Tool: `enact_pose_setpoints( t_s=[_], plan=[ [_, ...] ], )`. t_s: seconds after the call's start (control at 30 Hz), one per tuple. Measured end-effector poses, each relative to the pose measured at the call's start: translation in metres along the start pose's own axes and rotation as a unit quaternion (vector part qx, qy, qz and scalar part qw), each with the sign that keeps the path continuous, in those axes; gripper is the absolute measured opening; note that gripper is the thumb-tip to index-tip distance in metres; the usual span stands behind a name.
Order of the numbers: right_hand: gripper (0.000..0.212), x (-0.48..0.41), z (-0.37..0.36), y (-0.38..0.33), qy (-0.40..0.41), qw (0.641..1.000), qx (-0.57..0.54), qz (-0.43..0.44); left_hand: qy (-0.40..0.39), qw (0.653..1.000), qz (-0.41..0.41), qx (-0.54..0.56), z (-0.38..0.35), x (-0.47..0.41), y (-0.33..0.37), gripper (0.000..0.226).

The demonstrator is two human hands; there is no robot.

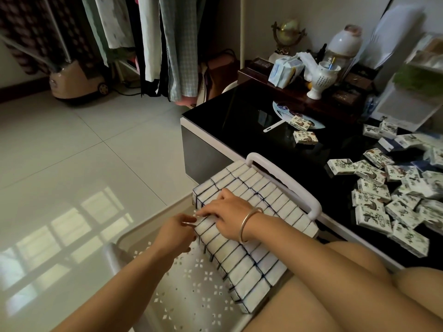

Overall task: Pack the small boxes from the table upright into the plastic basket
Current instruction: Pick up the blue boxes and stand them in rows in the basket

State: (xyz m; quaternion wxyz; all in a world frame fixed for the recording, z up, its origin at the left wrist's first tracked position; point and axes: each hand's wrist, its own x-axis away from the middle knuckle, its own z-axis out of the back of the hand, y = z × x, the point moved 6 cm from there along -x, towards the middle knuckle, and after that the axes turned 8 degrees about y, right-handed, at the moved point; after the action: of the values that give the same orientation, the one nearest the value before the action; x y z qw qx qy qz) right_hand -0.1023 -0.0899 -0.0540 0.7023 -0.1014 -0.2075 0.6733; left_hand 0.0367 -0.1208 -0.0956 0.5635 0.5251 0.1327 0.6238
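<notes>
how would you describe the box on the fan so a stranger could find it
Take the black table beside the basket. Toward its back lies a blue-and-white fan with a white handle. The box lies flat on the fan; its nearest neighbour lies on the bare tabletop instead.

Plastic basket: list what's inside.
Tight rows of upright small boxes fill its right half; left hand pinches one, right hand presses others. Elsewhere, bare perforated floor. Box tops beneath the hands are hidden.

white boxes (pixel 242 238) w/ blue edges, beige basket (pixel 191 291) w/ flower cutouts, black table (pixel 239 121)
</notes>
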Motion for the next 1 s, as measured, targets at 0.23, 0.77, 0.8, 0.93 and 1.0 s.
enact_pose_setpoints(
  t_s=[0.23,0.77,0.8,0.93,1.0],
  plan=[
    [0.047,0.035,0.032,0.027,0.143,0.976,-0.159,-0.045,0.136,0.967,-0.177,-0.121,0.02,0.013,0.027,0.032],
    [0.036,0.207,0.152,0.218,0.421,0.865,-0.132,-0.238,-0.164,0.888,-0.427,-0.041,-0.243,0.106,0.228,0.026],
    [0.036,0.219,0.154,0.233,0.427,0.859,-0.126,-0.252,-0.166,0.882,-0.438,-0.049,-0.259,0.104,0.236,0.028],
    [0.036,0.258,0.165,0.3,0.433,0.843,-0.102,-0.303,-0.166,0.855,-0.478,-0.115,-0.33,0.086,0.273,0.028],
    [0.036,0.267,0.176,0.334,0.438,0.837,-0.074,-0.32,-0.158,0.837,-0.5,-0.154,-0.367,0.074,0.293,0.026]
  ],
)
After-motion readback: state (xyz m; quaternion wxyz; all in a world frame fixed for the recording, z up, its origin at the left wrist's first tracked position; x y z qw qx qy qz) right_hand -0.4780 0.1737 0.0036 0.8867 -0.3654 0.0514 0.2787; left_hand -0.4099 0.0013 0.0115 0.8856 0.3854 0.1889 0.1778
